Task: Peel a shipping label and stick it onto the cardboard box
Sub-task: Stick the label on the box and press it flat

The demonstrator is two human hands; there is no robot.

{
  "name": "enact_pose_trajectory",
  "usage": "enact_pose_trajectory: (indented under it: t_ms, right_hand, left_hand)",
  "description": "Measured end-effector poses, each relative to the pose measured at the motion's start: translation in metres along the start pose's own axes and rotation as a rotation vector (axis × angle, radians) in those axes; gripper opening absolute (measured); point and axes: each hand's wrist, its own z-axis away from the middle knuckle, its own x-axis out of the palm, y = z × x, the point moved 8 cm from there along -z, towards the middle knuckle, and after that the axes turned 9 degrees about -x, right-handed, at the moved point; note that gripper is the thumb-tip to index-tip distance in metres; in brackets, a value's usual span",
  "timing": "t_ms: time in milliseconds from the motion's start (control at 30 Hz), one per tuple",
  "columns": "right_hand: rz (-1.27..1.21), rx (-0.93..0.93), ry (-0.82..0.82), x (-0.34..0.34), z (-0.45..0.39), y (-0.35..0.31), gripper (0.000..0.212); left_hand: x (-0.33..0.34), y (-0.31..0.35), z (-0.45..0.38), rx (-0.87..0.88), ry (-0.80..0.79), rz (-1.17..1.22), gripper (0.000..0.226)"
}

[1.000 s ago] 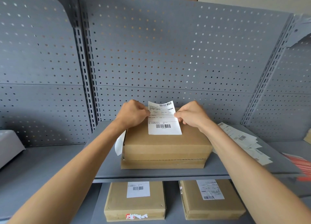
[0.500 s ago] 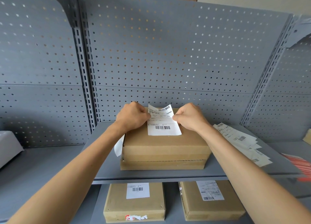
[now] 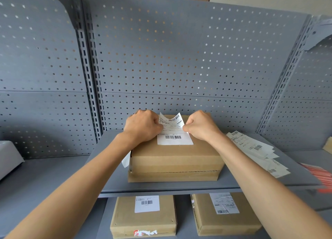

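Brown corrugated cardboard box [image 3: 177, 159] sat on the grey metal shelf [image 3: 111, 168], and both bare hands worked on its top face. The left hand [image 3: 142, 126] had its fingers curled, pinching the left edge of the white rectangular shipping label [image 3: 173, 133]; the right hand [image 3: 201, 125] was curled the same way and pinched the label's right edge, so neither hand was loose or spread. Between the two grips the label's near half, with its lower barcode, lay flat on the box top, while the far half curved up off the cardboard, its two far corners lifted and the middle sagging. The fingertips themselves were tucked under the knuckles, so exactly how much of the edge each pinch covered was hard to judge. The label lay toward the far side of the box top, leaving bare cardboard between its near edge and the box's front edge. Behind the box stood the grey perforated back panel [image 3: 179, 59], close to the far edge. To the right on the same shelf lay a fanned pile of white printed labels [image 3: 255, 150], apart from the box. A white slip of paper [image 3: 126, 159] hung beside the box's left side under the left wrist. On the lower shelf sat two smaller labelled cardboard boxes [image 3: 143, 219].
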Motion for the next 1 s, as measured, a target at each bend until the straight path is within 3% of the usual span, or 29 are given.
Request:
enact_pose_trajectory:
  t_ms: [400, 767, 867, 1000]
  right_hand:
    - [0.039, -0.015, -0.013, -0.003, 0.002, -0.003, 0.013]
    - [0.109, -0.01, -0.041, -0.011, 0.001, 0.001, 0.033]
    - [0.096, -0.017, 0.005, -0.02, -0.006, 0.002, 0.043]
    - [0.092, -0.03, 0.064, -0.026, -0.026, -0.003, 0.063]
  left_hand:
    - [0.004, 0.004, 0.002, 0.086, 0.045, -0.139, 0.012]
    - [0.003, -0.002, 0.0, 0.036, 0.031, -0.139, 0.023]
    - [0.0, -0.003, -0.01, -0.019, 0.041, -0.096, 0.036]
    - [0.005, -0.01, -0.033, -0.185, -0.069, 0.134, 0.073]
